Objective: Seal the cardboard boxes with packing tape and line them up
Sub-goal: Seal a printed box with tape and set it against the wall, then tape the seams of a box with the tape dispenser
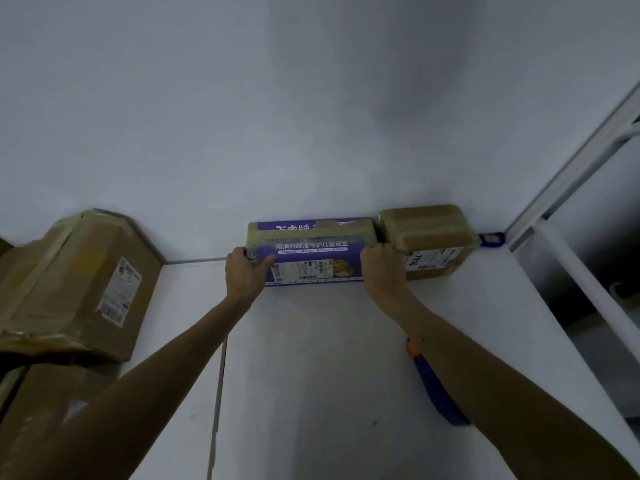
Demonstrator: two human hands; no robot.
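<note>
- Lining-up step, by the look of things: sealing of the purple box apparently done, with tan tape bands across its top.
- Purple box set at the far edge of the tabletop, back to the wall. Right end just beside or touching the small brown box; impossible to tell which, with the join hidden behind a hand.
- Left hand gripping the purple box's left end, fingers curled round the near top corner.
- Right hand gripping the right end the same way, at the join with the small brown box.
- Small brown box also taped, against the wall near the tabletop's far right corner.
- Large cardboard box tilted at the left edge, well apart from the pair, resting on more cardboard.
- Blue tool with an orange tip lying near the right edge, partly under the right forearm; knife or tape cutter, hard to say.
- Next, probably: an even push from both ends to bring the purple box's front face level with its neighbour's, without skewing it or shoving the small brown box toward the corner. Then release, and on to the next box on the left.
</note>
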